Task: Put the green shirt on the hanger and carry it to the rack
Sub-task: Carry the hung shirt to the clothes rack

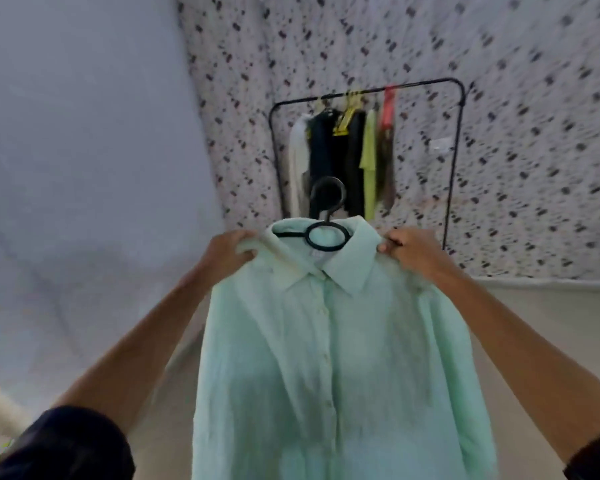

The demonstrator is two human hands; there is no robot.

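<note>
Shirt: the green shirt (pixel 329 358) hangs front-on in the middle of the view, buttoned, collar up top, its lower part running out of the bottom edge.
Hanger: the black hanger (pixel 327 221) sits inside the collar, its ring and hook standing clear above the neckline (the arms of it are hidden under the cloth).
Left hand: the left hand (pixel 231 252) grips the shirt's shoulder on the left side, fingers curled into the fabric.
Right hand: the right hand (pixel 407 249) pinches the other shoulder, thumb and fingers closed on cloth and, it seems, the hanger's end.
Sleeves: dark short sleeves show at both lower corners.
Rack: the black rack (pixel 456 140) stands well beyond the shirt, against a wall covering (pixel 534 98) of pale cloth with dark spots.
On the rack: white, black, yellow-green and reddish garments (pixel 340 157) hang bunched toward its left half; the picture is blurred there.
Left wall: plain and pale grey.
</note>
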